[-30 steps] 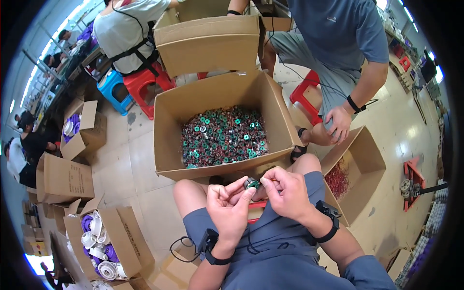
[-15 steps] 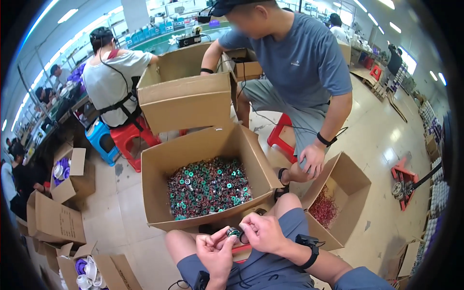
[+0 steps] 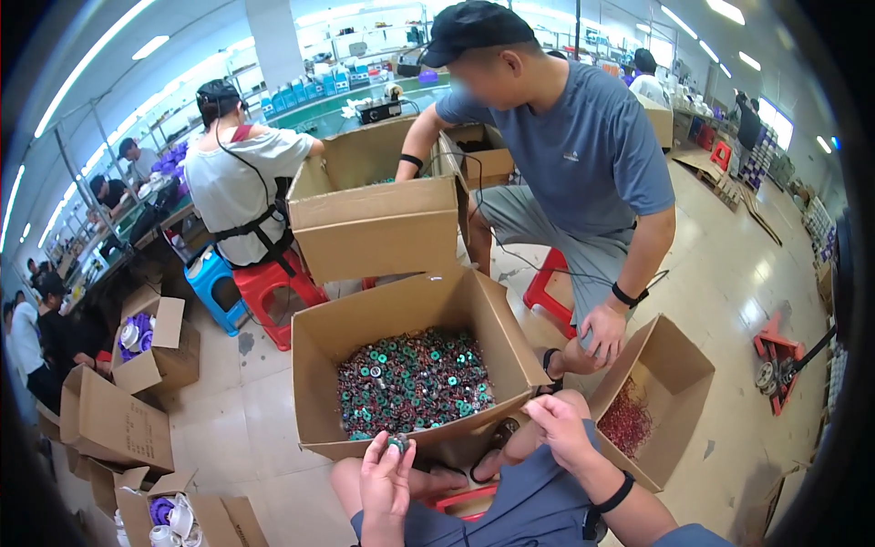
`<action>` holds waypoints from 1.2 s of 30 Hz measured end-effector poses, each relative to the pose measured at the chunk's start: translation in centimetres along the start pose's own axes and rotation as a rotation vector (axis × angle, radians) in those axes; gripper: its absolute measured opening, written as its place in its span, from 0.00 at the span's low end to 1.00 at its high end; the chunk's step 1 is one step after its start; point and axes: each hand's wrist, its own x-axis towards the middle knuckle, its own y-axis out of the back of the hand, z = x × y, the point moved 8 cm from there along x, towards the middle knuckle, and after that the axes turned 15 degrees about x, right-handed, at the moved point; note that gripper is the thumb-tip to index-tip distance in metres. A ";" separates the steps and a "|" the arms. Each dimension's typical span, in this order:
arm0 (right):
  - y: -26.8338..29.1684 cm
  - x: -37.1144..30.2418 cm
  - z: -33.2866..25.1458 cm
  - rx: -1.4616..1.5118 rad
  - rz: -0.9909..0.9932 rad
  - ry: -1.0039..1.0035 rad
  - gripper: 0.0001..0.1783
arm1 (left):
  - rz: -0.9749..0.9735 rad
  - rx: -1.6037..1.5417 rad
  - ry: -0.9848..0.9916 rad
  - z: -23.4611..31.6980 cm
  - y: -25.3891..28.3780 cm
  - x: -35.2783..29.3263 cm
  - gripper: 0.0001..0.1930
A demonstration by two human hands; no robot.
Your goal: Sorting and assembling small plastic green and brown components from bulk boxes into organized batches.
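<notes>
My left hand (image 3: 386, 483) pinches a small round green motor stator (image 3: 398, 442) between thumb and fingertips, just off the near edge of a large cardboard box (image 3: 314, 365). Inside that box lies a heap of similar stators (image 3: 410, 383), green and dark with reddish wires. Off to the right, my right hand (image 3: 561, 430) is up over my knee near the box's right corner. Its thumb and fingertips are pressed together; whatever may be between them is too small to make out.
A smaller cardboard box (image 3: 679, 392) holding red wire scraps (image 3: 625, 421) stands right. Across from me a person in a blue shirt (image 3: 583, 137) reaches into another box (image 3: 378, 237). Cartons of white and purple parts (image 3: 173, 515) line the left.
My hands, together at the stator before, have come apart. The right one has moved right and away, while the left has kept the stator. The view has shifted slightly.
</notes>
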 end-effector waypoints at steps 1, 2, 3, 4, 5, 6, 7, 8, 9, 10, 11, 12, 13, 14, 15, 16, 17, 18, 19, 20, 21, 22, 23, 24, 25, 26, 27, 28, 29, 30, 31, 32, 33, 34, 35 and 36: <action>1.2 -0.1 0.2 0.002 -0.007 0.005 0.08 | -0.010 -0.055 0.080 0.0 0.2 0.4 0.17; 2.8 -0.2 0.6 -0.017 0.054 -0.016 0.08 | -0.019 -0.053 0.089 0.2 0.7 1.1 0.17; 4.5 -0.3 1.2 -0.033 0.114 -0.047 0.08 | -0.012 -0.052 0.084 1.0 1.3 1.9 0.17; 5.8 -0.4 1.4 -0.031 0.108 -0.054 0.08 | -0.028 -0.089 0.117 1.6 1.5 2.6 0.17; 7.5 -0.8 1.7 -0.050 0.156 -0.090 0.08 | -0.042 -0.124 0.154 2.1 1.8 3.3 0.17; 8.3 -1.3 2.1 -0.061 0.188 -0.123 0.08 | -0.069 -0.097 0.107 3.4 1.9 3.6 0.18; 8.3 -1.8 2.2 -0.049 0.171 -0.130 0.08 | -0.058 -0.088 0.091 4.4 2.6 4.0 0.18; 8.5 -1.9 1.8 -0.078 0.210 -0.106 0.07 | -0.074 0.015 0.044 5.4 3.0 5.2 0.19; 9.1 -1.7 1.5 -0.109 0.252 -0.081 0.07 | -0.090 0.116 0.002 6.6 2.9 6.1 0.20; 10.0 -1.5 2.2 -0.106 0.246 -0.087 0.07 | -0.069 0.145 0.018 7.6 3.0 7.1 0.22; 11.6 -1.2 2.4 -0.206 0.283 -0.032 0.07 | -0.058 0.221 0.035 8.8 2.5 8.1 0.21; 12.5 -0.7 2.4 -0.302 0.316 0.020 0.07 | -0.073 0.283 -0.017 10.5 2.3 9.3 0.21; 12.9 0.4 2.7 -0.296 0.308 0.013 0.07 | -0.088 0.345 -0.067 12.3 2.2 10.8 0.20; 13.2 0.9 2.7 -0.351 0.314 0.043 0.07 | -0.093 0.448 -0.167 14.9 2.2 12.3 0.19; 13.5 0.8 2.8 -0.412 0.322 0.065 0.08 | -0.096 0.550 -0.257 17.5 2.1 13.7 0.17; 13.3 1.1 2.7 -0.448 0.293 0.066 0.07 | -0.053 0.649 -0.301 20.1 2.1 15.1 0.17; 12.3 1.3 2.1 -0.443 0.282 0.054 0.07 | -0.011 0.747 -0.346 22.3 2.0 16.5 0.16; 12.5 1.4 2.2 -0.459 0.287 0.054 0.07 | 0.052 0.795 -0.340 23.5 2.1 18.1 0.16; 12.4 2.2 2.3 -0.469 0.289 0.062 0.07 | 0.112 0.844 -0.342 24.7 1.9 19.5 0.16; 12.8 2.9 2.7 -0.471 0.292 0.051 0.07 | 0.114 0.848 -0.331 24.7 1.2 20.7 0.16; 13.5 3.3 3.3 -0.430 0.309 0.044 0.07 | 0.081 0.864 -0.293 24.3 0.4 21.5 0.16; 13.9 3.8 4.1 -0.390 0.327 0.036 0.08 | 0.048 0.879 -0.253 23.7 -0.4 22.4 0.15; 14.2 4.1 4.9 -0.395 0.337 0.016 0.08 | 0.050 0.885 -0.231 22.9 -0.7 23.4 0.15; 14.3 4.9 5.4 -0.368 0.339 0.024 0.08 | -0.032 0.780 -0.151 21.1 -1.2 24.8 0.15; 14.5 5.4 5.7 -0.343 0.342 0.022 0.08 | -0.104 0.674 -0.064 19.1 -1.7 25.5 0.14; 14.6 5.8 5.8 -0.356 0.355 -0.009 0.08 | -0.131 0.622 -0.027 17.4 -2.0 25.9 0.14; 14.0 6.7 5.7 -0.341 0.345 -0.019 0.08 | -0.156 0.568 0.011 15.4 -2.5 26.4 0.14; 13.9 6.5 6.0 -0.326 0.341 -0.038 0.07 | -0.161 0.536 0.059 13.2 -3.2 26.4 0.15; 14.0 6.4 6.2 -0.333 0.351 -0.062 0.07 | -0.222 0.520 0.084 10.9 -3.3 26.8 0.12; 14.1 6.9 6.4 -0.310 0.366 -0.066 0.07 | -0.256 0.522 0.167 8.0 -2.7 27.5 0.10; 14.3 7.3 6.7 -0.286 0.380 -0.068 0.07 | -0.290 0.522 0.247 5.1 -2.1 27.9 0.08; 14.2 7.9 6.7 -0.329 0.368 0.021 0.07 | -0.231 0.540 0.305 2.6 -0.8 28.6 0.07; 14.4 8.0 7.0 -0.334 0.374 0.008 0.07 | -0.173 0.556 0.365 0.3 0.5 28.8 0.07; 14.5 8.4 6.7 -0.379 0.374 0.033 0.07 | -0.154 0.577 0.407 -1.3 1.5 29.1 0.08; 14.5 8.4 6.2 -0.422 0.376 0.061 0.07 | -0.108 0.621 0.419 -2.3 2.1 29.2 0.08; 14.4 8.4 6.3 -0.419 0.372 0.052 0.07 | -0.065 0.653 0.436 -3.2 3.7 29.8 0.08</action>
